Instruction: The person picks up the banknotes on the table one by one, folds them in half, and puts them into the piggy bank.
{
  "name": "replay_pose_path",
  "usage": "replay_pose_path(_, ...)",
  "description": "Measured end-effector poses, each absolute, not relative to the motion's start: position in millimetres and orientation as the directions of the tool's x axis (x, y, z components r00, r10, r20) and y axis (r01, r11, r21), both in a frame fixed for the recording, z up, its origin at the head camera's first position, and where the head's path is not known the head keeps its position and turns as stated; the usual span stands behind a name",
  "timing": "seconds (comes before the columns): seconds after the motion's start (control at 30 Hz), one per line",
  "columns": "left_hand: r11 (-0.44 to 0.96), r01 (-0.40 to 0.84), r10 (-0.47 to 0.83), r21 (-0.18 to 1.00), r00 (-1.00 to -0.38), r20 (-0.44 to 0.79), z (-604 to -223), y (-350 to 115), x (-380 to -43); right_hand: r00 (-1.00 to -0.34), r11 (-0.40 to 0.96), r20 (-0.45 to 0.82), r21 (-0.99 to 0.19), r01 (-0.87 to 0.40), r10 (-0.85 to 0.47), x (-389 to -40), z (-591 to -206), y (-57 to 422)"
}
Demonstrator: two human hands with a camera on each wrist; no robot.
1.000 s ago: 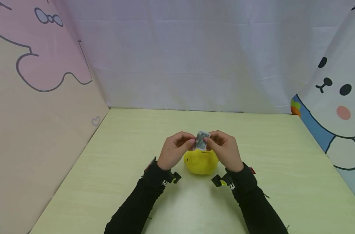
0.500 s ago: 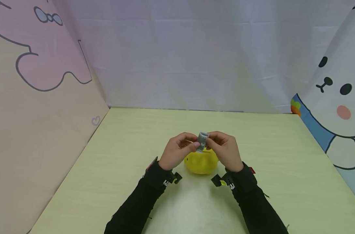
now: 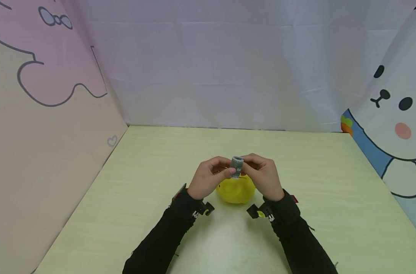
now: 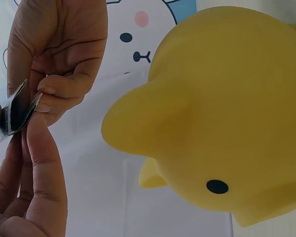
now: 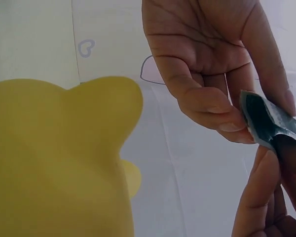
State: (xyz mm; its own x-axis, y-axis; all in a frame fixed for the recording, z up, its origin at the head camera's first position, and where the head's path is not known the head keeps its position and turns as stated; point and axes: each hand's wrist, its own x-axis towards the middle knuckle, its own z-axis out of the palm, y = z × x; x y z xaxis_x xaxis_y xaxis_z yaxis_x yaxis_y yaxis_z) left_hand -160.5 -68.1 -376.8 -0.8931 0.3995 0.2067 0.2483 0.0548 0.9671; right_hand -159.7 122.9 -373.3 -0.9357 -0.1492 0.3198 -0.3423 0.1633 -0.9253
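Note:
A green-grey banknote (image 3: 237, 165), curled over into a small loop, is held up between both hands in the head view. My left hand (image 3: 208, 176) pinches its left side, thumb in front. On the other side my right hand (image 3: 263, 174) pinches the edge between thumb and fingers. Behind and below the note sits a yellow piggy bank (image 3: 236, 191), its top slot partly hidden by the hands. The left wrist view shows the note (image 4: 12, 116) bent into an open fold, with the piggy bank (image 4: 227, 113) large beside it. In the right wrist view the note's (image 5: 283, 121) hollow inside shows.
The piggy bank stands on a pale wood-look table (image 3: 167, 152). A white curtain (image 3: 208, 68) closes off the back. Printed cartoon panels flank both sides, a pink figure (image 3: 64, 57) on the left and a white bear (image 3: 393, 114) on the right.
The banknote has gone from a flatter folded piece to a rounded loop. My left thumb has moved right onto its front, while the right thumb has slid back to its edge.

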Motion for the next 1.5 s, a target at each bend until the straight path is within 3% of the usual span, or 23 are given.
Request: replay_pose_path(1.5,0.074,0.337,0.302,0.939,-0.905,0.301,-381.4,-62.4,-158.0,-0.896,0.088,0.404,-0.901,-0.425,-0.184,-155.5,-374.0,117.3)
